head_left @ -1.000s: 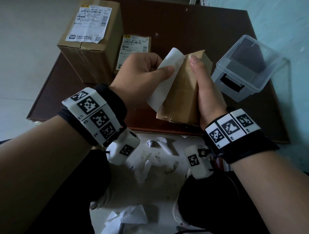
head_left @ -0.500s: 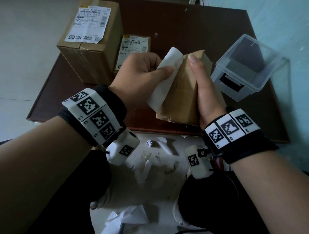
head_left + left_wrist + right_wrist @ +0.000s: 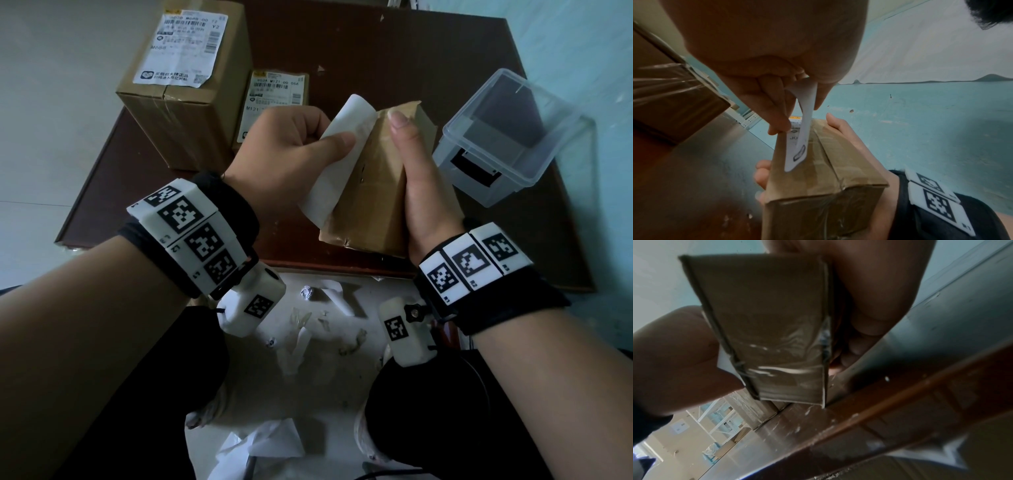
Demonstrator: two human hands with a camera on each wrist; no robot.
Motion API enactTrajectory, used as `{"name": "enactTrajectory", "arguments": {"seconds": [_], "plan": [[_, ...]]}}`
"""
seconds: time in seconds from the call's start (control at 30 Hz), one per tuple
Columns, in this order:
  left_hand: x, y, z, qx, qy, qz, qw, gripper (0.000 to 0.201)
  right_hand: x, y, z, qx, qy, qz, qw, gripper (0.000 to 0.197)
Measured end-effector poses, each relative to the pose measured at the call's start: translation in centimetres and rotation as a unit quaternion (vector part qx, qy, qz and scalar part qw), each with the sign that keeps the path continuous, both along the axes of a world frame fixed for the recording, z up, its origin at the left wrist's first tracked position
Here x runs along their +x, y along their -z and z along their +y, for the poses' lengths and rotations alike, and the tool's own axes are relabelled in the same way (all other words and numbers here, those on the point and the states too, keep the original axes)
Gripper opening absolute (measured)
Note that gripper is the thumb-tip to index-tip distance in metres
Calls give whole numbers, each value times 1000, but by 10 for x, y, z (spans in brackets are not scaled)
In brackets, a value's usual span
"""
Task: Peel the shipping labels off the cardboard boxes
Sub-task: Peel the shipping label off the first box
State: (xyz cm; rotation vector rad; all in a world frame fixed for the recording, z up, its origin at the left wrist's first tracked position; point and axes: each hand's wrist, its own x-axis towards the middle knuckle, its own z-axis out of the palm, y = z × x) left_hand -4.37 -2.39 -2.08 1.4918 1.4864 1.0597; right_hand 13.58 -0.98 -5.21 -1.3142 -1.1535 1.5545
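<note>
A small taped cardboard box (image 3: 370,192) is held tilted above the near edge of the dark table, gripped by my right hand (image 3: 418,178) with the thumb along its top. My left hand (image 3: 291,150) pinches the white shipping label (image 3: 337,161), which is bent back off the box's left face. In the left wrist view the label (image 3: 803,129) runs from my fingers (image 3: 777,116) down to the box (image 3: 818,175), its lower part still on the cardboard. From the right wrist view the box's taped end (image 3: 768,331) fills the centre.
Two more labelled cardboard boxes stand at the table's back left: a large one (image 3: 181,85) and a smaller one (image 3: 274,92). A clear plastic bin (image 3: 503,137) sits at the right. Torn paper scraps (image 3: 308,325) litter the floor between my knees.
The label has curled slightly further back from the box's top corner. Both hands and the box stay almost where they were.
</note>
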Motion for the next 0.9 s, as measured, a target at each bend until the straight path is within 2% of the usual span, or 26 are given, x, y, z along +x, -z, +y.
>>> {"name": "enactTrajectory", "arguments": {"seconds": [0.9], "plan": [[0, 0, -3, 16, -2, -3, 1000, 39, 0, 1, 0, -8, -9, -4, 1000, 110]]}}
